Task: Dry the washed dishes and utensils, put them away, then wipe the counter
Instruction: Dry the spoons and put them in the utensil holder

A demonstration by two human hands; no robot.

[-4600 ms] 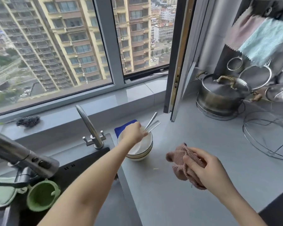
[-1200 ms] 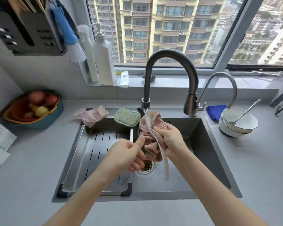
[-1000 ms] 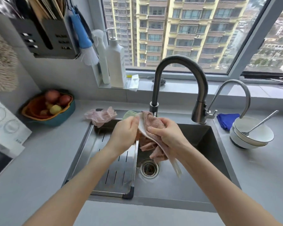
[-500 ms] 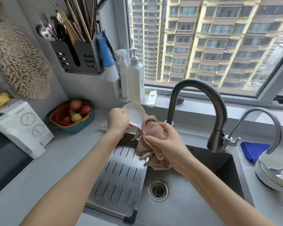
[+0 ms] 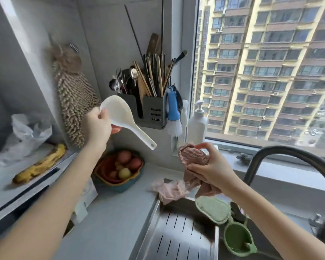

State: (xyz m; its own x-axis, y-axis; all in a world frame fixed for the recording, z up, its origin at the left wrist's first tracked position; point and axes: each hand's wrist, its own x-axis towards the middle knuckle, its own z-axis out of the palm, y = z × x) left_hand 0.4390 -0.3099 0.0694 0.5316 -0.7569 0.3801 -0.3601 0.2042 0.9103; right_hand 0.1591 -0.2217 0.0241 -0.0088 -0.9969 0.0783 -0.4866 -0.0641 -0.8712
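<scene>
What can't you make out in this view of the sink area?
Head view:
- Faucet: spout end blurred, cut by the right edge.
- Fruit bowl: left side behind the left forearm.
- Sink: basin mostly under the right forearm.
- White spoon: grip of the left hand partly behind the scoop.
- Cloth: middle bunched inside the right hand.

The rice paddle (image 5: pixel 124 119) was plain white; the cloth (image 5: pixel 193 156) dusty pink w/ fine ribbed stripes. The utensil holder (image 5: pixel 152 111) was dark grey, the brush (image 5: pixel 172 107) beside it blue w/ white bristles, the soap bottle (image 5: pixel 197 122) white. Hanging towel (image 5: pixel 73 102) — brown & cream bands. Fruit bowl (image 5: pixel 120 177): orange inside, teal outside. Sponge pad (image 5: pixel 212 209) was pale green, strainer (image 5: pixel 236 239) brighter green — desk (image 5: pixel 116 212) light grey.
</scene>
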